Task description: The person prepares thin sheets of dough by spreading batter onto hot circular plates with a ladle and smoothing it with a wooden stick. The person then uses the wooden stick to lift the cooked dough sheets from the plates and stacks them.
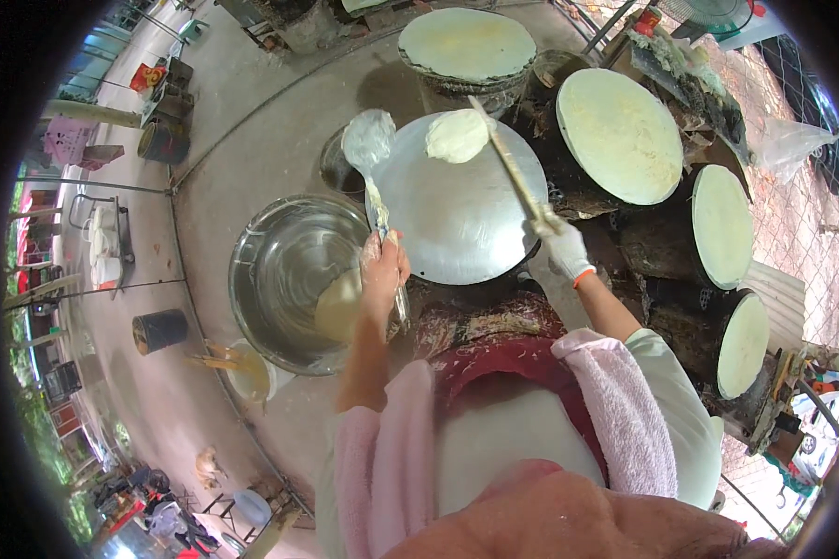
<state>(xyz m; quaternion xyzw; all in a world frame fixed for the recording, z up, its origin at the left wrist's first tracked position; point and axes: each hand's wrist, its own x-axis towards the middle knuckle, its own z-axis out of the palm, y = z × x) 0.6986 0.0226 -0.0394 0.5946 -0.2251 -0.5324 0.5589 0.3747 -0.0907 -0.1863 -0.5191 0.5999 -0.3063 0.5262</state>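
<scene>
My left hand (384, 265) is bare and grips the handle of a batter-coated metal ladle (368, 143), whose bowl is over the left edge of a round metal griddle (454, 216). A mound of pale batter (458, 136) lies near the griddle's far edge. My right hand (561, 244), in a white knitted glove, is closed on a long flat wooden scraper (510, 164); its blade stands at the right side of the mound. A large steel bowl (252, 307) holding pale dough or batter (339, 307) is at the left, beside my left forearm.
Several round griddles bearing pale flatbreads stand ahead and right, including one far (467, 45) and one at upper right (619, 136). A white bucket (252, 374) with wooden-handled tools sits below the steel bowl. A dark bucket (159, 332) lies farther left. A wire fence (790, 279) runs along the right.
</scene>
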